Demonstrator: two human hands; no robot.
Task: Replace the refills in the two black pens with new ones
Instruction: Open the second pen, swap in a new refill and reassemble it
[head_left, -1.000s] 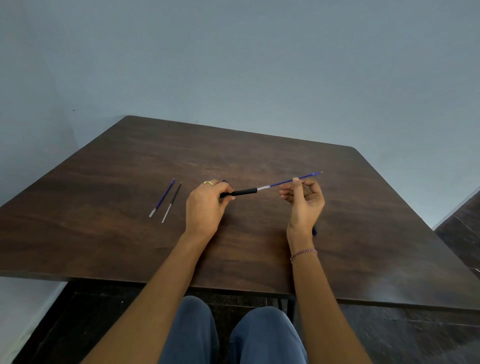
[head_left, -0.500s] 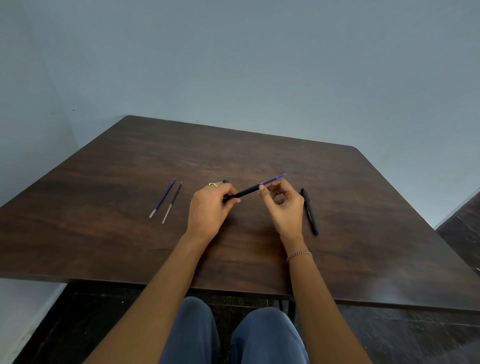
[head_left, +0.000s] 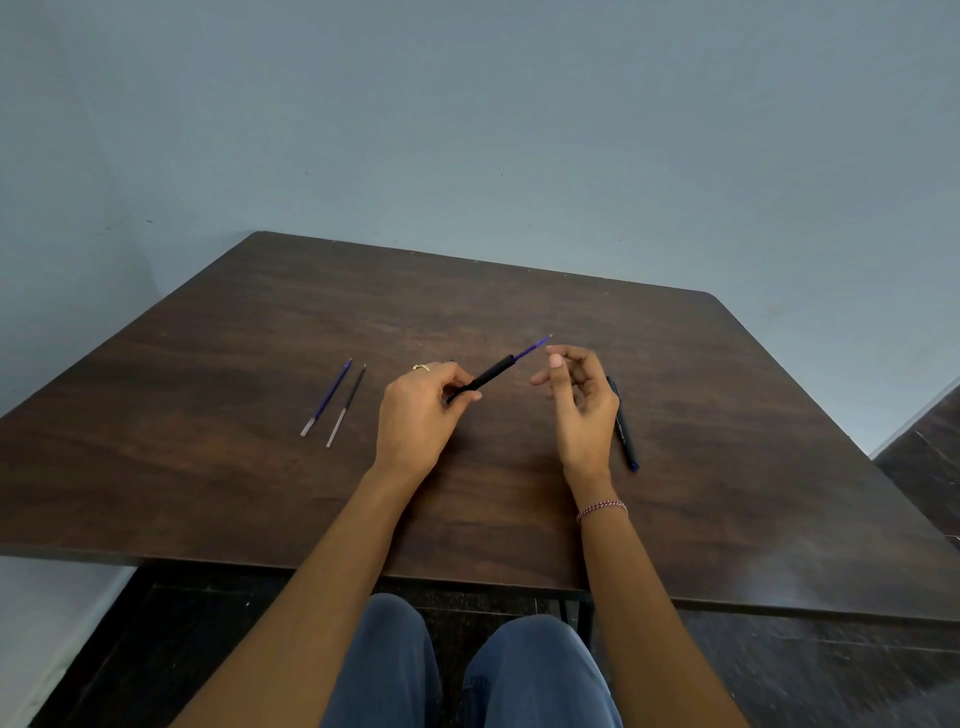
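Head view, left hand (head_left: 421, 410): I note its fingers pinching the black pen barrel (head_left: 480, 378) at its near end, barrel angled toward 2 o'clock above the worktop (head_left: 727, 467).
Head view, refill: a blue refill (head_left: 531, 347) now stands only a short way out of the barrel's far end; a second ago most of it showed. I judge it nearly seated.
Head view, right hand (head_left: 582, 400): fingers have let go and are spread loosely, just beside the refill tip.
Head view, second black pen (head_left: 622, 423): lying at 3 o'clock, partly behind the right hand.
Head view, loose refills: a blue one (head_left: 326, 397) and a dark one (head_left: 346, 406) at 9 o'clock, side by side.
Meaning: first pen likely needs closing; second pending.
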